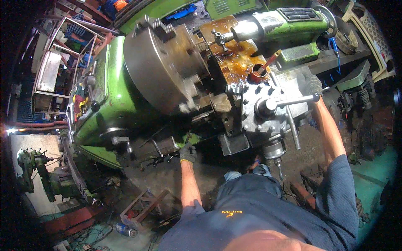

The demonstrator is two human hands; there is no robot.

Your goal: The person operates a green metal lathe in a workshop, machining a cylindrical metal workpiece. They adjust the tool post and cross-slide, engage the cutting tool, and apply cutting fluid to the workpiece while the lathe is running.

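Note:
At the front of a green lathe (113,92), my gloved left hand (188,153) is closed on a thin dark lever (188,137) that sticks up from it. My right hand (311,83), also gloved, lies beyond the end of the clamping handle (296,100) on the square tool post (253,94). Its fingers are blurred, and whether they grip anything is unclear. The big chuck (150,69) and the round workpiece (186,48) in it are smeared by motion. A cutting tool holder (222,103) stands close to the chuck.
A brush (270,60) stands in a reddish pot (258,73) beside an oily brown plate (236,62). Behind it is the tailstock (284,23) with a handwheel (328,21). A drill bit (279,167) points toward me from the tool post. A metal rack (52,71) stands left.

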